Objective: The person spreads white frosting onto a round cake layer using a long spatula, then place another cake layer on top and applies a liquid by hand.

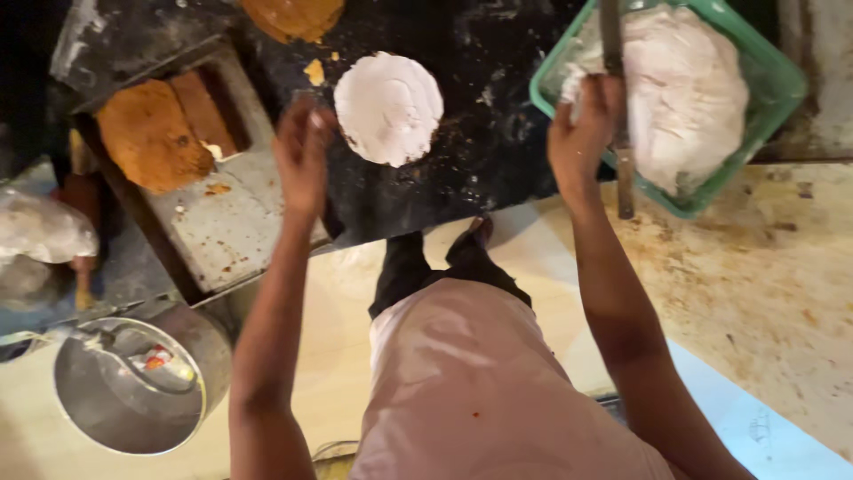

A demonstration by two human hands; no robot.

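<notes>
Left hand [304, 156], fingers loose, touches a dough disc [388, 108] on the dark surface [480, 133]; right hand [582, 129] grips a dough lump [573, 89] at the green tub [773, 80], browned flatbreads [153, 135] nearby.

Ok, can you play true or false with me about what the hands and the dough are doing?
1. The left hand is at the edge of a flat white dough round. True.
2. The right hand is inside the metal pot. False: it reaches into the green tub of white dough.
3. The dough round lies on a dark griddle. True.
4. The browned flatbread lies in the green tub. False: it lies on the metal tray at the left.
</notes>
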